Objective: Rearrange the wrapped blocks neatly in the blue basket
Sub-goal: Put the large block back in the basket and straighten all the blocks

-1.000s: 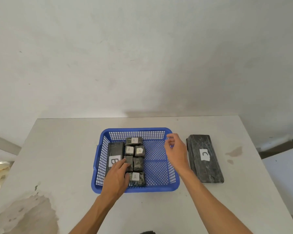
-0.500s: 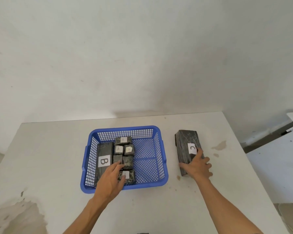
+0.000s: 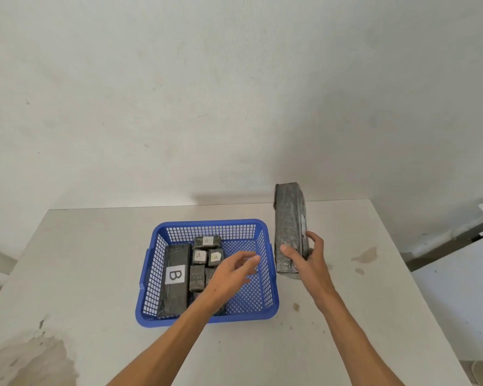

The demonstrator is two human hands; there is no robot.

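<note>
Forearms come in from the bottom edge, yours, reaching up over the pale table point(image 3: 89, 260) toward the blue basket point(image 3: 272, 274). Your left hand point(image 3: 229, 277) hovers over the bare right half of the basket floor, fingers loose and spread, grip released and holding nothing; half a second ago it was lower and pressed against the small blocks, so it has let them be. Beside it, along the basket's left wall, lies the long block marked B point(image 3: 175, 277), and next to that the cluster of small blocks marked A point(image 3: 207, 240), packed close in the left and middle of the basket. Further right, just past the basket's right rim, your right hand point(image 3: 307, 257) is clenched around the lower end of the big dark block point(image 3: 289, 218), thumb on the near face and fingers wrapped round the far side over its white label. That block lay flat on the table a moment ago; now it is tipped up on end, its top reaching above the table's far edge against the wall point(image 3: 234, 93). Whether its bottom corner touches the table is hard to tell. By the look of it, this is the last block outside, and the open right side of the basket seems the place for it. You will likely need to lay it flat and lengthwise, and your left hand appears ready to guide it.
</note>
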